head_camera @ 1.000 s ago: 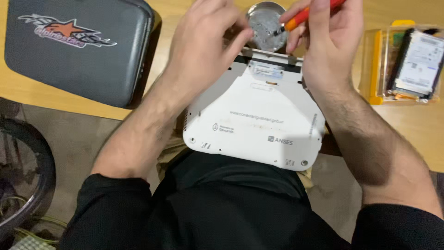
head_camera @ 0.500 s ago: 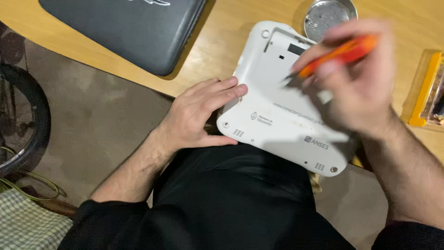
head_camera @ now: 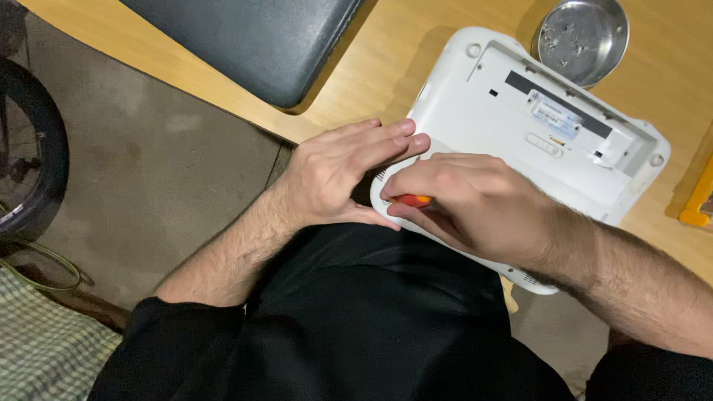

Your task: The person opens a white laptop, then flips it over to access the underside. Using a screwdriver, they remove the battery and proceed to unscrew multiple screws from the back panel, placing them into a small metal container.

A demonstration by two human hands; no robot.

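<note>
The white plastic laptop [head_camera: 535, 148], turned underside up, lies at the near edge of the wooden worktop [head_camera: 371, 82], its near corner hanging over the person's lap. The right hand [head_camera: 475, 204] is closed around an orange-handled screwdriver [head_camera: 413, 200] at that corner; the tip is hidden. The left hand [head_camera: 334, 174] rests flat beside it, fingers [head_camera: 394, 137] extended, holding nothing. With the corner unsupported, downward pressure could tip the laptop or let the tool slip toward the left hand. The round steel dish [head_camera: 583, 37] with small screws sits by the far corner, a dark grey case [head_camera: 245, 37] further left.
</note>
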